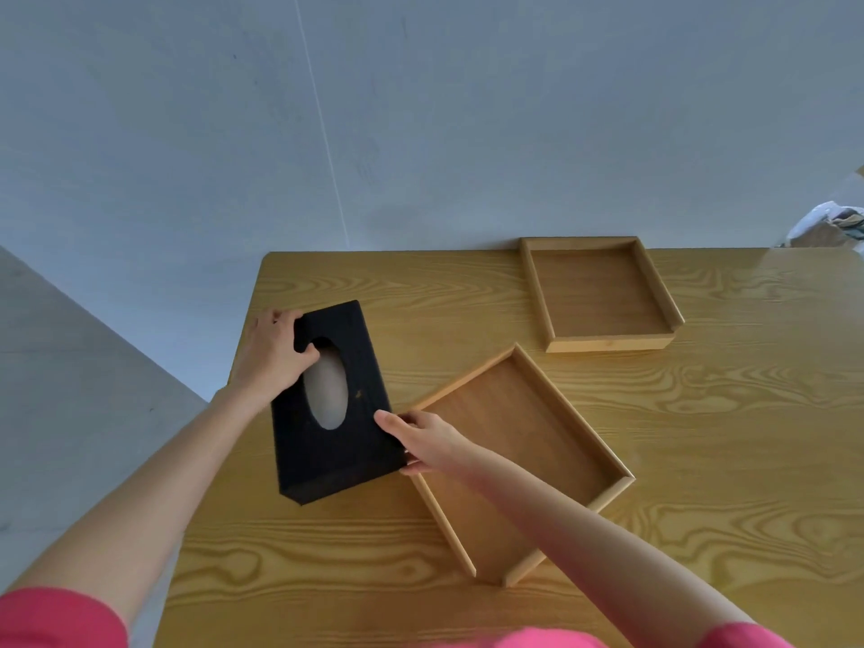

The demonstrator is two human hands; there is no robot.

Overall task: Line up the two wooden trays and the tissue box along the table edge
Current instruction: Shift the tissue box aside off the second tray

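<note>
A black tissue box (355, 413) with an oval opening lies at an angle near the table's left edge. My left hand (273, 355) grips its far left corner, thumb at the opening's rim. My right hand (428, 441) holds its near right corner. Right beside the box, a wooden tray (551, 427) lies rotated on the table, under my right forearm. A second wooden tray (603, 297) sits squarely at the far edge of the table, by the wall.
The wooden table (724, 437) stands against a pale wall, its left edge just beyond the box. A crumpled plastic bag (827, 224) rests at the far right corner. Grey floor shows to the left.
</note>
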